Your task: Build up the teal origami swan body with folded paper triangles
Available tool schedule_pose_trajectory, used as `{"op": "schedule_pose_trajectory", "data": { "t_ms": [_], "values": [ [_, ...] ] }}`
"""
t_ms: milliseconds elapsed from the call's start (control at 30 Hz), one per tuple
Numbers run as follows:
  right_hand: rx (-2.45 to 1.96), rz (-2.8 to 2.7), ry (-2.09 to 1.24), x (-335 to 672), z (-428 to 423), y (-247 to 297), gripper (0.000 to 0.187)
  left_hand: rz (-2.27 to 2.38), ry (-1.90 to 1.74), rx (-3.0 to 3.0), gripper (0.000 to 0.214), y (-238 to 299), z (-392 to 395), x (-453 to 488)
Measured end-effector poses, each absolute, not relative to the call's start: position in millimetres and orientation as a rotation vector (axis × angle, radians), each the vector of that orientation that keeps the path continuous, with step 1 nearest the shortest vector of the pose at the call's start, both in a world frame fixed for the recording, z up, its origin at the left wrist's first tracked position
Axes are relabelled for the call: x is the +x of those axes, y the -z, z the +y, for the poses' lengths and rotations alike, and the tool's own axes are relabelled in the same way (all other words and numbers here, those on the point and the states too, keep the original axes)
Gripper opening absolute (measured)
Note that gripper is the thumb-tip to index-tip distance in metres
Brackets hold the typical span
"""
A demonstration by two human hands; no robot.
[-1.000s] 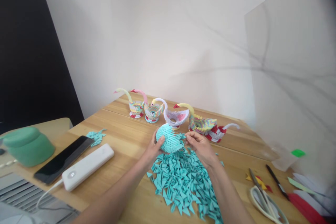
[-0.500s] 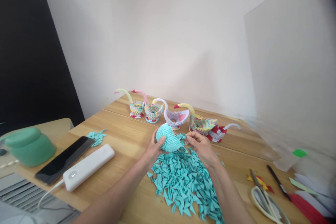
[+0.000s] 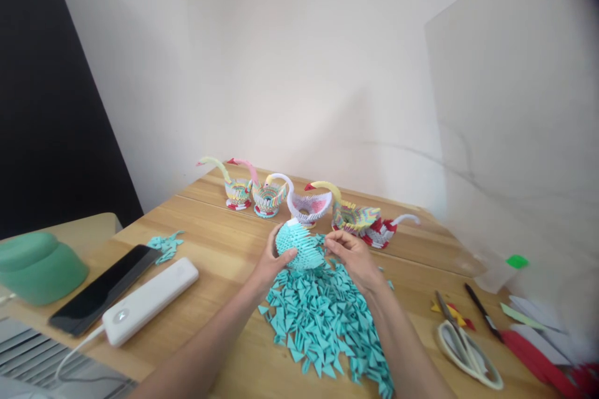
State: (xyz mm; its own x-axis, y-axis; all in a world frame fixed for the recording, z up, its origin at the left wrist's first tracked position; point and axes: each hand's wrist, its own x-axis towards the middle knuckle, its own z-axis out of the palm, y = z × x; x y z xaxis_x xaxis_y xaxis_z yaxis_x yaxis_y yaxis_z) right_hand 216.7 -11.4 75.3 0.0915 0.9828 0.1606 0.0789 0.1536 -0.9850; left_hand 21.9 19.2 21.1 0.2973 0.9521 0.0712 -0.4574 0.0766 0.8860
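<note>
My left hand (image 3: pixel 275 257) is wrapped round the left side of a turquoise body built of folded paper pieces (image 3: pixel 299 246), its thumb lying across the front. Close to the body's right edge is my right hand (image 3: pixel 349 252), with thumb and index finger pinched together; whatever lies between those fingertips is too small to make out. Beneath both hands spreads a heap of turquoise folded paper triangles (image 3: pixel 327 324). Just behind the held body stands a white and pink paper swan (image 3: pixel 311 206).
More paper swans (image 3: pixel 269 199) line the table's back. On the left lie a black phone (image 3: pixel 103 290), a white power bank (image 3: pixel 150 302) with a cable, and a few turquoise pieces (image 3: pixel 165 246). Scissors (image 3: pixel 468 349) and a black pen (image 3: pixel 483 312) are at right.
The view has shifted slightly, so the table things sit a little further left. The paper body is turned a bit, showing a white patch on top. Both hands keep their places at it.
</note>
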Motion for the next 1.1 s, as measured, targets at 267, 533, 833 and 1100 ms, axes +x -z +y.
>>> {"op": "schedule_pose_trajectory", "data": {
  "t_ms": [267,533,833,1100],
  "values": [
    [-1.424,-1.638,-0.592,232,-10,-78,0.019,0.619,-1.31,0.847,0.074,-26,24,11],
    [-1.747,-2.123,-0.231,247,0,-48,0.025,0.648,-1.334,0.776,0.064,-24,28,11],
    [-1.841,-2.056,-0.272,242,11,-18,0.009,0.655,-1.308,0.8,0.068,-22,26,14],
    [-1.645,-1.852,-0.524,250,12,-19,0.007,0.671,-1.273,0.754,0.071,-17,31,14]
  ]
}}
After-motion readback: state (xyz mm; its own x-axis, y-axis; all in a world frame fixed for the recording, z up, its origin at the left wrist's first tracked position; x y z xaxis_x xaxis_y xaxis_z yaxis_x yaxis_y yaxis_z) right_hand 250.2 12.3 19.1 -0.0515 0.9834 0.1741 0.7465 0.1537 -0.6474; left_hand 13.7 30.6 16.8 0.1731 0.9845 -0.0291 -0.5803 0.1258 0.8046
